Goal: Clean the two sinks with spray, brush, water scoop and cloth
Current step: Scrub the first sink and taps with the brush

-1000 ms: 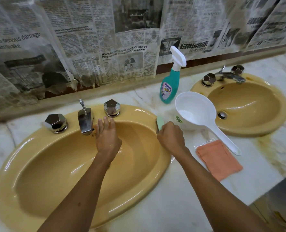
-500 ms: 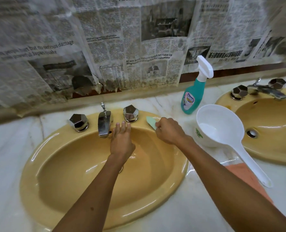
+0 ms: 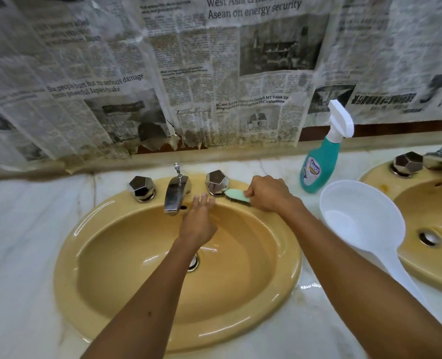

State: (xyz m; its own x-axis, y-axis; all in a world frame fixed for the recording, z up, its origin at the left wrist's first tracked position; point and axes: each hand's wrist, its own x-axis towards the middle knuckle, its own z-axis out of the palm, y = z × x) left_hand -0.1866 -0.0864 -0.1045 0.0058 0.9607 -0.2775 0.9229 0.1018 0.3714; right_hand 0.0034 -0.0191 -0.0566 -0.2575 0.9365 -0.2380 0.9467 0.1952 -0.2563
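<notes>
While scrubbing left sink (image 3: 90, 229) rim beside tap knob (image 3: 216, 182): right hand (image 3: 267, 194) gripping green brush (image 3: 238, 196), left hand (image 3: 197, 224) flat-fingered inside basin, seemingly bracing; spray bottle (image 3: 318, 167), scoop (image 3: 362, 224) waiting nearby on desk (image 3: 28, 229).

The left sink (image 3: 90, 255) is showing a glossy mustard glaze, smooth and catching highlights along its rim, and the right sink (image 3: 421, 270) is gleaming likewise. The faceted tap knobs (image 3: 140, 187) and spout (image 3: 174, 196) are shining as polished chrome metal. The brush (image 3: 236, 196) back is looking like pale green matt plastic; the scoop (image 3: 357, 216) and spray bottle (image 3: 318, 164) are looking like smooth plastic. The countertop (image 3: 20, 229) is appearing as veined polished marble, and crinkled, stained newspaper (image 3: 111, 73) is covering the wall
</notes>
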